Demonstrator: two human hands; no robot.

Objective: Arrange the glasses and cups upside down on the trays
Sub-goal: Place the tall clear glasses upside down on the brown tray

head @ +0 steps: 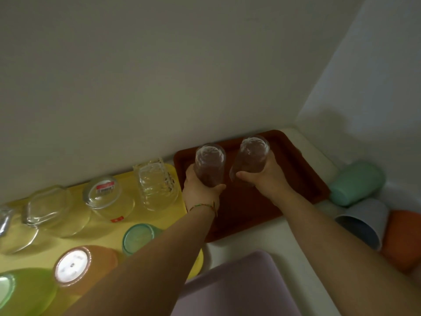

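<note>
My left hand (200, 190) grips a clear tall glass (210, 164) held upside down over the dark red tray (303, 179). My right hand (266, 179) grips a second clear glass (250, 156), also base up, beside the first. The two glasses stand close together near the tray's far side. I cannot tell whether their rims touch the tray. On the yellow tray (109, 233) at left, several clear glasses and bowls stand inverted, among them a patterned glass (157, 185) and a round glass bowl (107, 197).
Inverted teal (139, 237), orange (82, 265) and green (25, 290) cups fill the yellow tray's near side. Lying on the counter at right are a mint cup (357, 182), a grey-blue cup (364, 222) and an orange cup (403, 238). A mauve tray (239, 286) lies in front. Walls close in behind and right.
</note>
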